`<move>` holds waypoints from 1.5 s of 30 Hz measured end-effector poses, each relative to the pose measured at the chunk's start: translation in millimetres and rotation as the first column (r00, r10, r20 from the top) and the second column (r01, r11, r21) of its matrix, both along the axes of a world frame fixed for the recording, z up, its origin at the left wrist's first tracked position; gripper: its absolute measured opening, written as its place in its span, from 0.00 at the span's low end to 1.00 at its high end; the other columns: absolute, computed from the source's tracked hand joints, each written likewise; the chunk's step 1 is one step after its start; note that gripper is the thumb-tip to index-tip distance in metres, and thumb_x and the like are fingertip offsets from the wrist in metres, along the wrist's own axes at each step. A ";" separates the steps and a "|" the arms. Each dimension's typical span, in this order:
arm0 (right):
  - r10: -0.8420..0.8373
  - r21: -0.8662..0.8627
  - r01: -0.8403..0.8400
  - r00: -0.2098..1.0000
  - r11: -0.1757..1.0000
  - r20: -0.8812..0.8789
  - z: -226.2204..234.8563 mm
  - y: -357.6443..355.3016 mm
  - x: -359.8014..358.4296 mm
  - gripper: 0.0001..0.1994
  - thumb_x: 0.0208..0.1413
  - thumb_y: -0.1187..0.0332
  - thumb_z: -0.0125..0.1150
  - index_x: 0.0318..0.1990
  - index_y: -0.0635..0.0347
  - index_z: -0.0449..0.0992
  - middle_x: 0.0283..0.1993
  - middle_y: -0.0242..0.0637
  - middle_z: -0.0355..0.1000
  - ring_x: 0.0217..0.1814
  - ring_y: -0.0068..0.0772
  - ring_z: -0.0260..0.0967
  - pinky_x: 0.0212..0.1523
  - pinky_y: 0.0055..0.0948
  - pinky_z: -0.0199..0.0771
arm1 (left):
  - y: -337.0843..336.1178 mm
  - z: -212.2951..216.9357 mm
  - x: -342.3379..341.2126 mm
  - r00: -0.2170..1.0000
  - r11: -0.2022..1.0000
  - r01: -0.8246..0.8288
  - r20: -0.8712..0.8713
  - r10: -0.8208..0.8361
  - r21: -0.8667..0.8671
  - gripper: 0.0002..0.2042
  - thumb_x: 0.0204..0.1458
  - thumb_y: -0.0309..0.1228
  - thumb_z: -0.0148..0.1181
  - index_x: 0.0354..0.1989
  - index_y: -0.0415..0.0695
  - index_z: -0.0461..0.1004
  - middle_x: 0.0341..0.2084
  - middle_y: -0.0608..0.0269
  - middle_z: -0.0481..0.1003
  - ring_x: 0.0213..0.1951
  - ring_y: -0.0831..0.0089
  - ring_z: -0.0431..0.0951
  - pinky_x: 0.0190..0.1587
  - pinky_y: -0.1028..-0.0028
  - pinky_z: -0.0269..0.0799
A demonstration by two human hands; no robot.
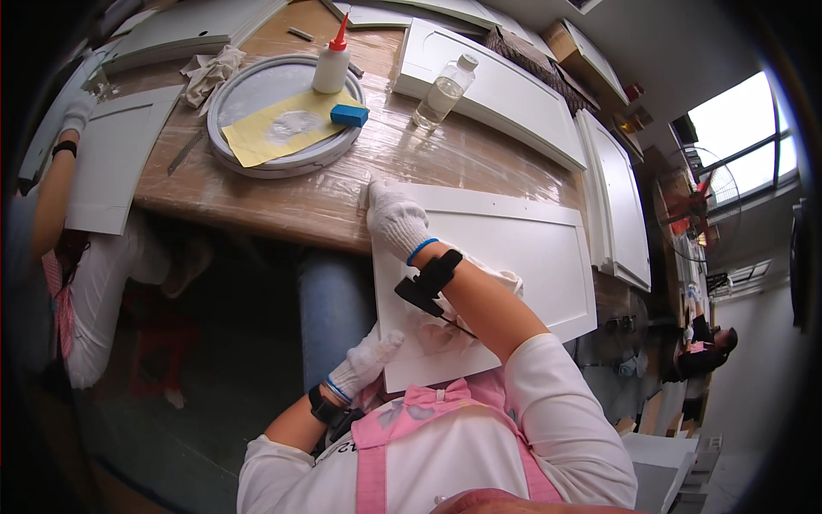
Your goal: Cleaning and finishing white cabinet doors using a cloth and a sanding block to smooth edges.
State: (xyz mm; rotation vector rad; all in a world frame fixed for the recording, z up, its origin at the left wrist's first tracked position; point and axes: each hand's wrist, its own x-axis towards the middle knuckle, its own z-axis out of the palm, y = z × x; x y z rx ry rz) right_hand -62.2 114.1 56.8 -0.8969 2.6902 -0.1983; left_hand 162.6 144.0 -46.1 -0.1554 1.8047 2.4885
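Head view: white frame-edged panel (pixel 548 257) spans from the table (pixel 505 176) edge to the person's torso. Gloved right hand (pixel 398 221) at panel's upper-left corner, fingers close together; can't tell if pinching. Gloved left hand (pixel 366 361) at lower-left edge, finger grip partly hidden, can't tell. White cloth (pixel 437 332) lies on panel under right forearm. Beyond, round grey disc (pixel 226 104) carries yellow sheet (pixel 245 146) with white powder (pixel 294 127), blue block (pixel 349 116), red-tipped squeeze bottle (pixel 330 70). Clear bottle (pixel 441 98) stands right of it.
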 end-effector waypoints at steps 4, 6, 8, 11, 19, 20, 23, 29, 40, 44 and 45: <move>-0.231 -0.160 0.219 0.971 0.963 -0.064 -6.5 19.6 -14.9 0.18 0.57 0.72 0.50 0.55 0.63 0.66 0.53 0.55 0.71 0.58 0.57 0.69 0.54 0.46 0.73 | 0.8 1.8 -0.7 1.000 0.999 -0.004 -0.017 0.004 0.041 0.31 0.66 0.48 0.45 0.68 0.36 0.55 0.59 0.52 0.67 0.59 0.69 0.66 0.62 0.71 0.60; -0.196 -0.172 0.176 0.974 0.969 -0.111 -18.6 21.7 -11.5 0.17 0.58 0.71 0.48 0.54 0.65 0.67 0.51 0.57 0.71 0.55 0.58 0.70 0.53 0.48 0.72 | -0.6 2.2 -0.9 0.999 0.998 0.014 -0.036 -0.011 0.061 0.31 0.67 0.48 0.45 0.68 0.36 0.55 0.60 0.52 0.66 0.59 0.69 0.66 0.62 0.71 0.60; -0.099 -0.130 0.084 0.988 0.988 -0.117 -13.7 12.4 -4.6 0.15 0.59 0.71 0.46 0.52 0.66 0.69 0.50 0.58 0.71 0.53 0.59 0.70 0.53 0.47 0.71 | -3.0 -4.8 -1.6 0.997 0.997 0.077 0.025 -0.078 0.018 0.32 0.66 0.50 0.45 0.68 0.36 0.54 0.60 0.52 0.65 0.60 0.69 0.65 0.63 0.71 0.60; 0.027 -0.143 -0.041 0.995 0.989 -0.094 -13.9 1.0 -2.9 0.16 0.56 0.71 0.52 0.51 0.64 0.69 0.52 0.55 0.72 0.54 0.59 0.71 0.53 0.45 0.73 | -3.5 2.0 -0.4 0.999 0.998 0.038 0.014 -0.037 -0.058 0.33 0.65 0.51 0.45 0.68 0.36 0.54 0.60 0.51 0.65 0.60 0.68 0.65 0.63 0.70 0.60; -0.081 -0.212 0.045 0.983 0.976 -0.165 -23.6 10.9 -8.5 0.15 0.57 0.72 0.48 0.51 0.65 0.67 0.50 0.60 0.71 0.55 0.59 0.70 0.54 0.47 0.71 | -2.9 2.1 1.7 0.999 0.997 0.051 -0.001 -0.052 0.050 0.34 0.65 0.51 0.46 0.68 0.36 0.53 0.59 0.51 0.65 0.59 0.67 0.65 0.62 0.70 0.61; -0.028 -0.178 0.003 0.990 0.984 -0.135 -19.8 5.3 -5.7 0.15 0.57 0.72 0.48 0.51 0.65 0.68 0.50 0.60 0.71 0.54 0.59 0.70 0.53 0.47 0.71 | -3.3 2.4 -1.1 0.998 0.997 0.057 0.007 -0.057 0.046 0.34 0.65 0.51 0.47 0.68 0.36 0.53 0.59 0.51 0.66 0.58 0.68 0.65 0.61 0.70 0.61; 0.102 -0.241 -0.142 0.980 0.960 -0.169 -23.3 8.2 -4.6 0.17 0.57 0.71 0.49 0.54 0.64 0.67 0.51 0.58 0.71 0.53 0.59 0.71 0.52 0.47 0.72 | -0.4 7.3 -1.1 1.000 0.995 0.010 -0.021 -0.008 0.098 0.33 0.65 0.50 0.47 0.68 0.36 0.53 0.58 0.52 0.67 0.57 0.68 0.66 0.61 0.71 0.62; -0.213 -0.226 0.184 0.971 0.957 -0.110 -31.4 6.7 -2.6 0.19 0.58 0.70 0.49 0.57 0.64 0.68 0.46 0.59 0.72 0.50 0.60 0.70 0.51 0.48 0.71 | -7.5 14.2 -2.0 0.994 0.997 0.072 0.079 -0.071 -0.011 0.33 0.65 0.50 0.47 0.68 0.36 0.53 0.58 0.52 0.66 0.57 0.69 0.66 0.61 0.71 0.62; -0.053 -0.270 -0.003 0.978 0.963 -0.200 -31.4 21.3 -5.8 0.22 0.58 0.69 0.50 0.61 0.64 0.65 0.48 0.57 0.71 0.50 0.59 0.70 0.50 0.47 0.72 | 0.3 3.7 0.2 0.999 0.997 0.051 -0.009 -0.051 0.057 0.33 0.65 0.51 0.47 0.68 0.36 0.54 0.59 0.51 0.66 0.59 0.67 0.65 0.62 0.70 0.61; 0.074 -0.285 -0.087 0.996 0.955 -0.057 -15.5 11.1 1.1 0.18 0.59 0.71 0.49 0.57 0.63 0.67 0.50 0.56 0.71 0.52 0.60 0.70 0.50 0.47 0.72 | -1.1 1.0 0.7 1.000 0.999 0.014 0.008 -0.013 -0.035 0.34 0.64 0.52 0.47 0.68 0.36 0.54 0.59 0.51 0.66 0.59 0.67 0.65 0.62 0.70 0.61; 0.010 -0.339 0.000 1.000 0.941 0.028 -13.0 13.6 -2.4 0.16 0.59 0.71 0.48 0.55 0.62 0.68 0.51 0.55 0.71 0.53 0.60 0.69 0.51 0.48 0.72 | 0.8 -0.9 0.2 1.000 0.999 0.009 0.009 -0.009 -0.035 0.34 0.64 0.52 0.47 0.68 0.36 0.54 0.59 0.51 0.66 0.59 0.67 0.65 0.62 0.70 0.61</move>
